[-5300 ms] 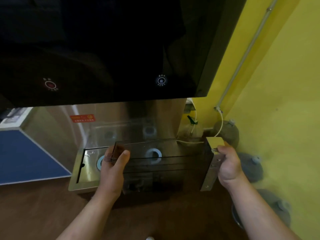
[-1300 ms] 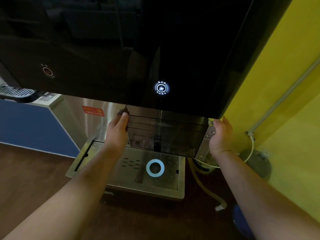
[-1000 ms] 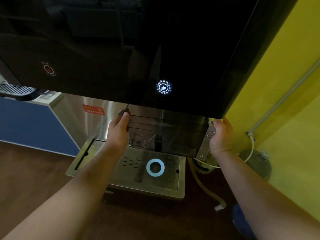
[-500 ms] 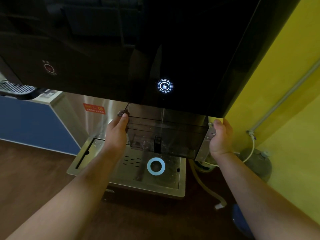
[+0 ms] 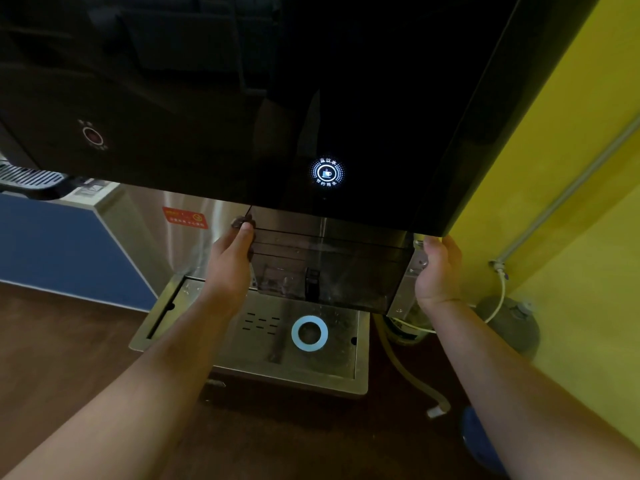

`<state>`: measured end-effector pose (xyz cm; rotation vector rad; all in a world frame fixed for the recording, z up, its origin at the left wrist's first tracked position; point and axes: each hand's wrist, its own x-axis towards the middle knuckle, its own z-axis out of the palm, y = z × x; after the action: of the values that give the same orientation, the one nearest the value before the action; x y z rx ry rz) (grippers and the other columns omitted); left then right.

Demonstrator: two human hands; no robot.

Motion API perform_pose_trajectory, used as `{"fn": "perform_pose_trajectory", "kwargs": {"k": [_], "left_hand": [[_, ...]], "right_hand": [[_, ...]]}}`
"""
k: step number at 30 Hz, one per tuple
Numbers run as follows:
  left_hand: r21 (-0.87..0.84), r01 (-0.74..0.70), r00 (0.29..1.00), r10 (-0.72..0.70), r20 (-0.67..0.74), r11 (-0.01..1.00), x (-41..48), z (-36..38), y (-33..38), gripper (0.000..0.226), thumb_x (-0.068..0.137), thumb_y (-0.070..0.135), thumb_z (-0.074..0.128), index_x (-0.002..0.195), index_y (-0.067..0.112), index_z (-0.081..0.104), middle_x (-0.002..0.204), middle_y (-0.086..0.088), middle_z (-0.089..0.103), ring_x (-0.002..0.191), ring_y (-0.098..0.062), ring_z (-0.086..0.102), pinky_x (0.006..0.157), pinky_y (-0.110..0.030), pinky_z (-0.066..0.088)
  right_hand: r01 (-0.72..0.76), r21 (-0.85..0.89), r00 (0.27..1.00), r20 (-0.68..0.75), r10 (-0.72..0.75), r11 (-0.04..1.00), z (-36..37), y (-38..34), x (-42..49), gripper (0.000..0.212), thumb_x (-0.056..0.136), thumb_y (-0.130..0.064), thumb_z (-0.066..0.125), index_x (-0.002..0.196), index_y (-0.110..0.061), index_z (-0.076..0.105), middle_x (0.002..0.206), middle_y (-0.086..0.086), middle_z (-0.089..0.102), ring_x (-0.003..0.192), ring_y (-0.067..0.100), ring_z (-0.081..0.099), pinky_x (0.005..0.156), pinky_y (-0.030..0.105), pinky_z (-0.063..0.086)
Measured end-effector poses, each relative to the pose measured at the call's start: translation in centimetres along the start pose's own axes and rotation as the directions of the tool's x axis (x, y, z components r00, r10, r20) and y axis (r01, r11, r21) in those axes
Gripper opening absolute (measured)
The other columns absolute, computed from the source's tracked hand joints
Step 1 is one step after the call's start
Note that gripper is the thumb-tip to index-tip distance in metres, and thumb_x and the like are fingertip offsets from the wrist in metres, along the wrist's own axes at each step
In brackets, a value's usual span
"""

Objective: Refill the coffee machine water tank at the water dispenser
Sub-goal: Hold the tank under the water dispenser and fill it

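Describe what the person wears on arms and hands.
Nothing shows: the left hand and right hand are bare, without gloves, and no ring is visible. The left forearm and right forearm are bare to the picture's edge: no sleeve, watch or bracelet in view.

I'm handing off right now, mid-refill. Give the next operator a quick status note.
Left hand grips the water tank at its left end, thumb on the rim.
Right hand grips the right end by the metal plate.
The tank is held under the dispenser, below the lit button, above the drip tray.
Done: tank positioned at the dispenser.
Left: fill it (level unreadable), then return it.
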<state>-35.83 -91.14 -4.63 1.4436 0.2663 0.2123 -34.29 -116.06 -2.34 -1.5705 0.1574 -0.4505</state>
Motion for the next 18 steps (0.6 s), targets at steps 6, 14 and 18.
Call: {"fn": "perform_pose_trajectory", "kwargs": {"k": [6, 14, 18], "left_hand": [[-0.044, 0.028, 0.999, -0.029, -0.023, 0.999, 0.06, -0.43, 0.10, 0.025, 0.106, 0.022, 0.040, 0.094, 0.032, 0.060, 0.097, 0.008, 0.066, 0.096, -0.003, 0.062, 0.093, -0.025, 0.044], [-0.038, 0.019, 0.999, -0.020, -0.037, 0.999, 0.26, -0.73, 0.31, 0.028, 0.107, 0.020, 0.039, 0.093, 0.029, 0.061, 0.086, 0.012, 0.070, 0.077, 0.009, 0.069, 0.077, -0.017, 0.047], [-0.027, 0.008, 1.000, -0.008, -0.018, 1.000, 0.18, -0.75, 0.35, 0.029, 0.107, 0.019, 0.037, 0.093, 0.029, 0.059, 0.074, 0.019, 0.074, 0.073, 0.012, 0.068, 0.069, -0.011, 0.050]], "right_hand": [[0.025, -0.057, 1.000, 0.001, -0.025, 0.998, 0.13, 0.84, 0.18, 0.019, 0.080, -0.029, 0.043, 0.065, -0.019, 0.042, 0.062, 0.000, 0.035, 0.051, -0.001, 0.040, 0.046, 0.007, 0.030], [0.042, -0.073, 0.999, -0.006, -0.043, 0.996, 0.48, 1.06, 0.45, 0.017, 0.079, -0.030, 0.042, 0.065, -0.020, 0.042, 0.064, -0.001, 0.035, 0.058, 0.010, 0.034, 0.048, 0.009, 0.029], [0.049, -0.039, 0.999, -0.009, -0.049, 0.998, 0.61, 1.00, 0.40, 0.030, 0.078, -0.031, 0.043, 0.073, -0.002, 0.052, 0.064, 0.007, 0.039, 0.054, 0.014, 0.034, 0.050, 0.007, 0.032]]}}
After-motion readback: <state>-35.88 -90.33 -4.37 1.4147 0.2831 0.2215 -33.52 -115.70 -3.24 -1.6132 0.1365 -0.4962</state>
